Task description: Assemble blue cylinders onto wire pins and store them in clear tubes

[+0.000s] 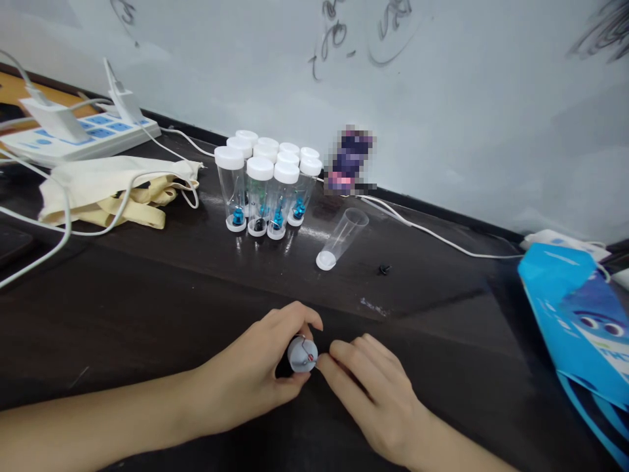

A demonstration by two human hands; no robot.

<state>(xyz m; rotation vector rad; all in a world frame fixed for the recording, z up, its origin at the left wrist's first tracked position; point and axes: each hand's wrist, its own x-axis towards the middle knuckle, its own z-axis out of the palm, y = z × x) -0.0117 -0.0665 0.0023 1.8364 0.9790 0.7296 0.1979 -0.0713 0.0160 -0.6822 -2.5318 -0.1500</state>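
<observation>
My left hand (268,357) curls its thumb and fingers around a small round whitish-grey piece (297,359), seen end-on. A thin wire with a small red spot lies across its face. My right hand (376,393) is closed, fingertips pinched at the right edge of this piece; what they hold, if anything, is too small to make out. Beyond the hands, an uncapped clear tube (344,236) lies tilted, its white end (325,260) toward me. To its right is a small black piece (384,269).
Several clear tubes (260,190) with white caps stand together, with blue or dark parts inside. Behind stands a pixelated phone-like object (350,160). A cloth bag (113,183), a power strip (108,134) and white cables lie left; a blue bag (565,301) stands right.
</observation>
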